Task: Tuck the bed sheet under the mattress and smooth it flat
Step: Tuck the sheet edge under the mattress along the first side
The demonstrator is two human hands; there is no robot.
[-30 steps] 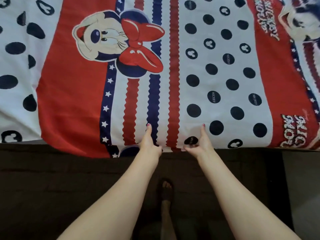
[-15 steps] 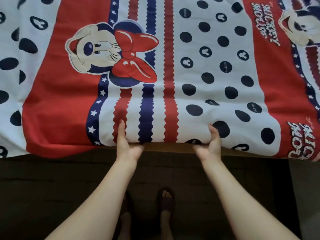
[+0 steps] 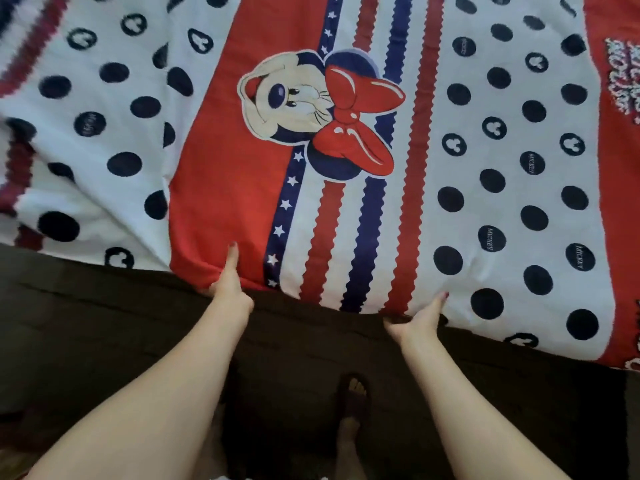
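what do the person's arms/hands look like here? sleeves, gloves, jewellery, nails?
Both forearms are bare to the frame edge: no sleeves, gloves, watch or bracelets in view. The left hand and right hand have dark red painted nails. No rings can be made out.

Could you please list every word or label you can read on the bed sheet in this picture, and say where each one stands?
"MICKEY" on a dark dot of the bed sheet, in the white dotted band.
"MICKEY" on a second dot, further right.
"MICKEY" on a third dot, higher up.
Small lettering on two more dots: too blurred to read.
Large white lettering on the red band at the right edge: blurred and cut off, unreadable.
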